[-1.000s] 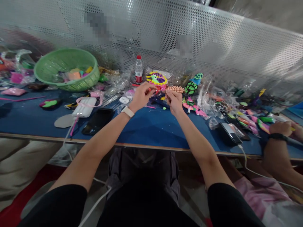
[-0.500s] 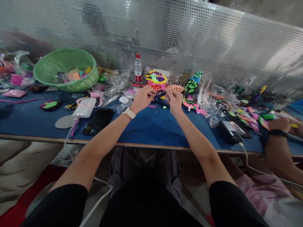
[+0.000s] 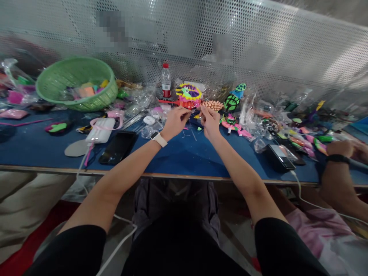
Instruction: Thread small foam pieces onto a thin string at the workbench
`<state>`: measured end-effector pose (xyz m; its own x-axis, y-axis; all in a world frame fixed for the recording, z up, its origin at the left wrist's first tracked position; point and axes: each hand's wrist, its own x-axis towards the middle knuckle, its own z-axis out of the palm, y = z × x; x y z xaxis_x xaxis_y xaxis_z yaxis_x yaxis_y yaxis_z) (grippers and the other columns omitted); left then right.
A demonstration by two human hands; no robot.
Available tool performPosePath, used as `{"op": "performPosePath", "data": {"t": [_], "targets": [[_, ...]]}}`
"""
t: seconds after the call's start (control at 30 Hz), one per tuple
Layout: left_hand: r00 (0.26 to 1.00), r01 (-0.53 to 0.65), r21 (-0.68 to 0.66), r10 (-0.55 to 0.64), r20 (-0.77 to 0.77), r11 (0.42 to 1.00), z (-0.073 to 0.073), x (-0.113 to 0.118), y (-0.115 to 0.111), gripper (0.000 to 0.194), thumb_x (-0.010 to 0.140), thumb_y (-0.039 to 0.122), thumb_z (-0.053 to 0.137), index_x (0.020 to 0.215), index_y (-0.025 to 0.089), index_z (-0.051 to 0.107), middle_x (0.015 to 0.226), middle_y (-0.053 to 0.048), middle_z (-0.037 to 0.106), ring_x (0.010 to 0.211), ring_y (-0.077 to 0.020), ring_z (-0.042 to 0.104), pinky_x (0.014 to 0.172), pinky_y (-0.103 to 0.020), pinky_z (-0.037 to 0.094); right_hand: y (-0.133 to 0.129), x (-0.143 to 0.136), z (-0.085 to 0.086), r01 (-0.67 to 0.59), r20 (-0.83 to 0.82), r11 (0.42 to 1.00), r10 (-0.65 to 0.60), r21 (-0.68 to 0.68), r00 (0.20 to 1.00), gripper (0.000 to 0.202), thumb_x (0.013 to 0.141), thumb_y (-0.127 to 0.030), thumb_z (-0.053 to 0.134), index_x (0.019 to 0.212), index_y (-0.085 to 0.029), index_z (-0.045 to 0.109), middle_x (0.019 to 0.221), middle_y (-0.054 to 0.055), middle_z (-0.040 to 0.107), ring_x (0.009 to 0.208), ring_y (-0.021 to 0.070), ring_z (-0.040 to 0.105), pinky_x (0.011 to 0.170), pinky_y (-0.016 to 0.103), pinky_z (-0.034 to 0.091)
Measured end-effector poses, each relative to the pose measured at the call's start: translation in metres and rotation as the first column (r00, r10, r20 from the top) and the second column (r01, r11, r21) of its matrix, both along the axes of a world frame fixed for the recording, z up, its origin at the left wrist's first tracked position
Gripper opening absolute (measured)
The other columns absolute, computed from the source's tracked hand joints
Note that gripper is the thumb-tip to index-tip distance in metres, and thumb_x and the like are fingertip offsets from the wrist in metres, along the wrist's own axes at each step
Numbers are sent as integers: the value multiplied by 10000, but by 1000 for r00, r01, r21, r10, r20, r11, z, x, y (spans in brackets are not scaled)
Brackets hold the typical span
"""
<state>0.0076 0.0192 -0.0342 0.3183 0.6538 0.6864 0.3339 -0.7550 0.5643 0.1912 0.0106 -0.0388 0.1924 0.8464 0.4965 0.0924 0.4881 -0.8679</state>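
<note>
My left hand (image 3: 176, 122) and my right hand (image 3: 210, 120) are raised close together over the blue table, fingers pinched. What lies between the fingertips is too small to make out. Just behind them stands a figure with a yellow-edged purple frill (image 3: 189, 92) on a red base. A peach-coloured spiky piece (image 3: 212, 105) is behind my right hand, with a green and black turtle-like figure (image 3: 231, 102) beside it. To the right of that hand lies a pink figure with a green face (image 3: 232, 124). A small green bit (image 3: 199, 129) rests on the table between my wrists.
A green basket (image 3: 77, 82) of coloured pieces stands at the back left. A red-capped bottle (image 3: 166, 82) is behind my left hand. A phone (image 3: 118, 147) and white power bank (image 3: 100, 131) lie left; a black device (image 3: 278, 158) and another person's hands (image 3: 340, 149) are right.
My right fingers have shifted slightly, and my left wrist has turned a little. The view has moved slightly. At the far right, the other person's hands have moved closer together.
</note>
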Motion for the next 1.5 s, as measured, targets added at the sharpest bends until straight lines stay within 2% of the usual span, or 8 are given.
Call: {"op": "performPosePath", "data": {"t": [0.13, 0.23, 0.47, 0.63, 0.97, 1.13, 1.3, 1.5], "targets": [[969, 247, -217, -238, 65, 944, 0, 0, 11, 154, 1045, 259, 640, 1004, 204, 777, 889, -56, 777, 745, -174, 710, 771, -326, 600, 0, 2, 0, -7, -30, 1000, 7, 10, 1000, 565, 963, -801, 669, 859, -255, 777, 659, -20, 589, 440, 78, 337, 399, 299, 281], [957, 288, -255, -285, 48, 923, 0, 0, 15, 141, 1022, 250, 653, 949, 194, 760, 853, -44, 764, 718, -156, 694, 743, -299, 580, -2, 2, 3, 3, -94, 1000, -5, -18, 996, 538, 941, -772, 730, 819, -249, 761, 644, -27, 592, 437, 71, 340, 393, 289, 300], [992, 15, 13, -14, -129, 1000, -2, -4, 6, 12, 973, 201, 744, 967, 208, 751, 998, -73, 781, 927, -231, 724, 896, -361, 566, -6, -5, 9, -14, -196, 986, -19, -165, 980, 441, 935, -660, 805, 812, -238, 766, 635, -41, 602, 428, 65, 353, 378, 287, 291], [961, -142, 196, 183, -206, 970, -6, -8, 1, 216, 997, 336, 808, 1156, 205, 742, 1190, -113, 759, 1013, -257, 736, 900, -352, 576, -7, -7, 7, -26, -204, 977, -18, -213, 979, 413, 953, -618, 799, 813, -230, 775, 637, -38, 609, 423, 64, 350, 385, 293, 278], [859, -121, 441, 317, -402, 889, -1, -12, 0, 305, 1104, 457, 659, 1244, 206, 764, 1231, -145, 774, 1120, -298, 742, 931, -401, 589, -8, 3, 1, 112, 171, 991, -123, 70, 978, 578, 995, -724, 683, 694, -236, 758, 615, 5, 614, 561, 130, 511, 532, 288, 400], [942, -117, 283, 197, -272, 952, -2, -12, 8, 280, 1120, 432, 634, 1039, 209, 782, 1090, -110, 778, 1012, -252, 741, 879, -368, 560, -14, 7, 5, 87, 321, 974, -152, 208, 935, 587, 1010, -729, 651, 706, -239, 759, 699, 37, 675, 684, 170, 605, 637, 318, 469], [999, 33, -40, -33, 6, 999, 0, -9, 19, 362, 1110, 446, 646, 862, 201, 744, 844, -67, 737, 782, -188, 673, 765, -339, 536, -3, 10, 5, 0, 143, 1000, -3, 24, 990, 578, 925, -770, 737, 719, -230, 753, 629, -7, 606, 499, 100, 427, 486, 288, 327], [944, 272, -395, -164, 286, 877, -6, 0, 24, 530, 1115, 599, 594, 767, 213, 698, 720, -44, 668, 623, -140, 575, 636, -317, 496, -5, -1, 6, -87, -92, 987, 75, -136, 993, 432, 928, -637, 817, 778, -234, 773, 640, -27, 610, 441, 60, 345, 403, 269, 252]]}}
